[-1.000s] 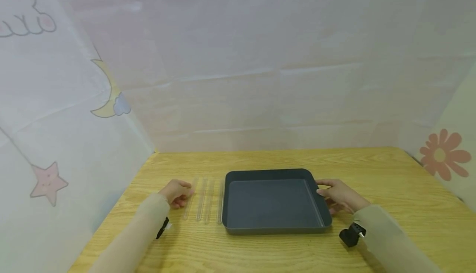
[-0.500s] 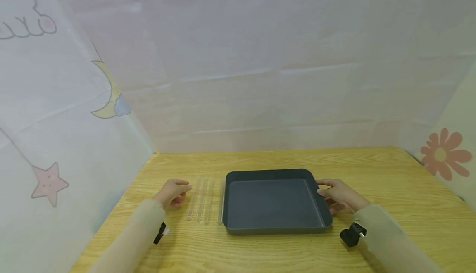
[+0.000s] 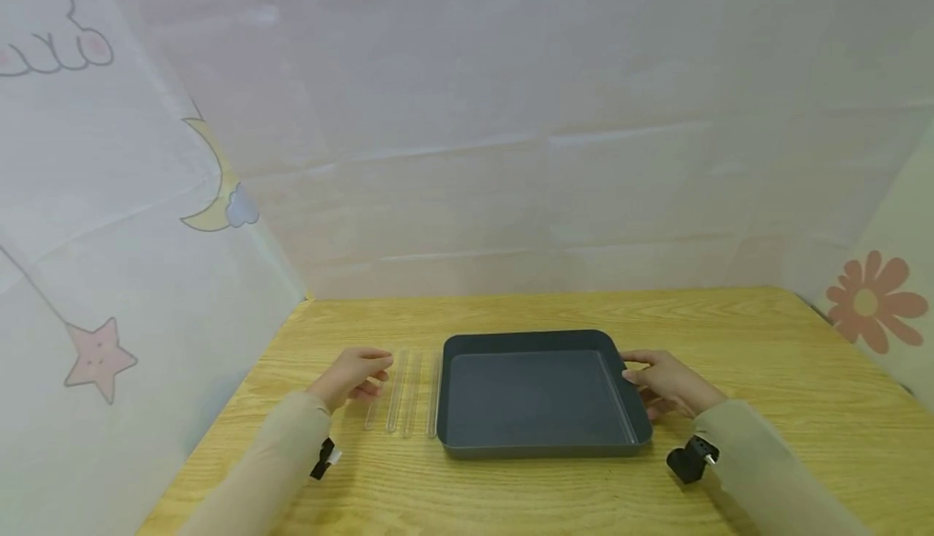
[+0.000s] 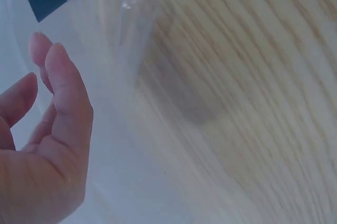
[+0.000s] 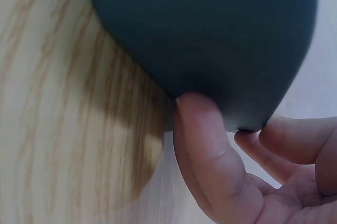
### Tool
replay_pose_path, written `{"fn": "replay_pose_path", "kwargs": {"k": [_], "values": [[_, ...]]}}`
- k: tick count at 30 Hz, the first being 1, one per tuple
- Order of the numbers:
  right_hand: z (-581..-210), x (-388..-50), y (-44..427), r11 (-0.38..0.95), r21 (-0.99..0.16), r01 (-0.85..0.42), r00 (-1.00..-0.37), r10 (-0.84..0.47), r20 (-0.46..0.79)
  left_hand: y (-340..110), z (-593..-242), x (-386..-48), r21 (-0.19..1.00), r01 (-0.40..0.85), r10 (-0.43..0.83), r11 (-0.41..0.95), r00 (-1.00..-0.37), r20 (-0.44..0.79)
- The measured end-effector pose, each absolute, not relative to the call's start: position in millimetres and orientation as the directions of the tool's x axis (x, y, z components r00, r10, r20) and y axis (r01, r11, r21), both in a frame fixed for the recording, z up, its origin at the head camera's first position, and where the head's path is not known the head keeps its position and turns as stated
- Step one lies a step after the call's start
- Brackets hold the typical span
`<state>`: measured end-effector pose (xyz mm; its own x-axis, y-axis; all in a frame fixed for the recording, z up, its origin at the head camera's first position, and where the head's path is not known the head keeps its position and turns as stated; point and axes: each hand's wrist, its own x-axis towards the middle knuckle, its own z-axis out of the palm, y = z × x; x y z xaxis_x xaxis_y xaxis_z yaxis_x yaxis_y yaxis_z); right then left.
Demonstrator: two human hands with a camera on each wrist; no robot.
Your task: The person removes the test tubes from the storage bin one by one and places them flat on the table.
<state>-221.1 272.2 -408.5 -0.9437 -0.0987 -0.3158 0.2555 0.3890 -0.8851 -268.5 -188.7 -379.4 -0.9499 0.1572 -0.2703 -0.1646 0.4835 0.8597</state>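
A dark grey rectangular tray lies on the table, its right wall held at the rim by my right hand. In the right wrist view a finger presses the outer wall while other fingertips meet the rim. Several clear slender tubes, such as one clear tube, lie side by side left of the tray. Over the leftmost tube hovers my left hand, covering its upper part. In the left wrist view its fingers are loosely bent, apart from the thumb, with nothing seen between them.
The wooden table reaches back to a pale cloth wall. Side cloths with printed figures close off left and right. A black wrist camera hangs below the right sleeve.
My left hand first drew back slightly left from the leftmost tube, then moved right over it. That tube has shifted a little to the right. My right hand and the tray stayed put.
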Motion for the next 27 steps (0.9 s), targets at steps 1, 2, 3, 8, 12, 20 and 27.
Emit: {"fn": "replay_pose_path", "kwargs": {"k": [1, 2, 3, 8, 12, 20, 27], "values": [[-408.4, -221.1, 272.4, 0.386, -0.886, 0.256, -0.943, -0.101, -0.316, -187.1, -378.7, -268.5, 0.863, -0.166, 0.168, 0.477, -0.947, -0.275], [-408.3, -221.0, 272.5, 0.383, -0.888, 0.257, -0.943, -0.102, -0.317, -185.1, -377.8, -268.4, 0.867, -0.168, 0.176, 0.468, -0.944, -0.278], [-408.2, -221.0, 272.7, 0.382, -0.888, 0.256, -0.943, -0.104, -0.317, -182.9, -376.8, -268.4, 0.873, -0.169, 0.186, 0.458, -0.942, -0.28], [-408.3, -221.0, 273.5, 0.381, -0.889, 0.253, -0.944, -0.107, -0.314, -170.1, -370.4, -267.7, 0.891, -0.18, 0.233, 0.416, -0.927, -0.295], [-408.6, -221.3, 274.2, 0.382, -0.89, 0.249, -0.943, -0.112, -0.312, -160.8, -366.8, -265.9, 0.897, -0.176, 0.274, 0.405, -0.913, -0.303], [-408.6, -221.2, 275.6, 0.374, -0.893, 0.25, -0.943, -0.116, -0.312, -144.4, -367.1, -268.6, 0.913, -0.18, 0.347, 0.366, -0.884, -0.314], [-410.0, -222.4, 275.8, 0.379, -0.889, 0.256, -0.941, -0.112, -0.318, -129.1, -365.5, -272.4, 0.909, -0.214, 0.407, 0.357, -0.841, -0.358]]}}
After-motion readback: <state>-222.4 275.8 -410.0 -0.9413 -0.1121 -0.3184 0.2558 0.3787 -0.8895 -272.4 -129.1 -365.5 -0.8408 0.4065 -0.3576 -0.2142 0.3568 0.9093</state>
